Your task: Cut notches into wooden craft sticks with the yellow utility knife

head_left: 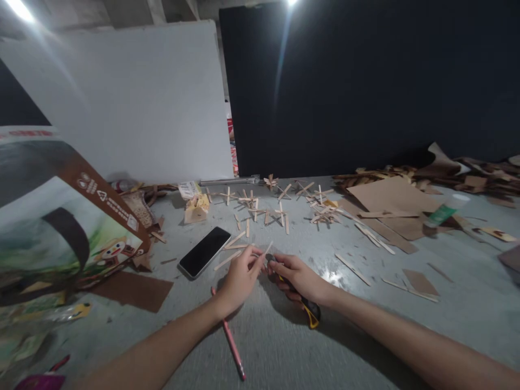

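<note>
Between the fingertips of my left hand (pixel 242 275) is a thin pale wooden stick (pixel 268 247), its tip pointing up and away. My right hand (pixel 298 277) is wrapped round a black and yellow utility knife (pixel 311 313), whose front end meets the stick near my left fingers. How far the blade is out, I cannot tell. Under my left wrist lies a pink pencil (pixel 233 346). Several flat wooden sticks (pixel 228 260) rest just beyond my left hand, beside a black-screened phone (pixel 205 252).
Farther back stand several small crossed-stick pieces (pixel 281 214). Brown cardboard sheets (pixel 392 197) and a clear bottle with a green label (pixel 447 211) lie at right. A large printed bag (pixel 101 216) stands at left. White (pixel 122 103) and black (pixel 365 86) panels rise behind the table.
</note>
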The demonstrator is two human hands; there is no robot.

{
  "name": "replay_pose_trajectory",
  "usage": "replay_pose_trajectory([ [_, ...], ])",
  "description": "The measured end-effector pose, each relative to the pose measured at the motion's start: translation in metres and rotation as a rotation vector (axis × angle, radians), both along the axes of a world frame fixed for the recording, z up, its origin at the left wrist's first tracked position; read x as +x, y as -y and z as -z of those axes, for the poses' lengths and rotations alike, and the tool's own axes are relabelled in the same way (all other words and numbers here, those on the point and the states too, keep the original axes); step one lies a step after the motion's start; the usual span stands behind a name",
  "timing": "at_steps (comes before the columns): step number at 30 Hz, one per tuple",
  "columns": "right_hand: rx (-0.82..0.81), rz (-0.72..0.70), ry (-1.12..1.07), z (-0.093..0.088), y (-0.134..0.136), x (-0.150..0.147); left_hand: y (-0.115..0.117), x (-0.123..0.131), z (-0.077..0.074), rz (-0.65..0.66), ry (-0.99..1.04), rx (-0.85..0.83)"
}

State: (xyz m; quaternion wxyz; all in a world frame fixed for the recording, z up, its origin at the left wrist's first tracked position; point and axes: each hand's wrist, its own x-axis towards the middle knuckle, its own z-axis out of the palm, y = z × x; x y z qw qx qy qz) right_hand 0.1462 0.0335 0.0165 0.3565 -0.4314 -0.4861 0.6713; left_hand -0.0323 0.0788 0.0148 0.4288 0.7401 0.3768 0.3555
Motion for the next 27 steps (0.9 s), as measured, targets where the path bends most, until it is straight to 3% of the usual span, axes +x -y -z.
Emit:
replay_pose_trajectory([
  [15, -0.001, -0.003, 0.009, 0.0057, -0.0003, 0.0018, -0.0007, -0.0016, 0.0012, -0.019, -0.060, 0.094],
  [27, 0.009, 0.003, -0.018, 0.0100, -0.0016, 0.0023, 0.0012, -0.0014, 0.0005, -0.036, -0.082, 0.037],
])
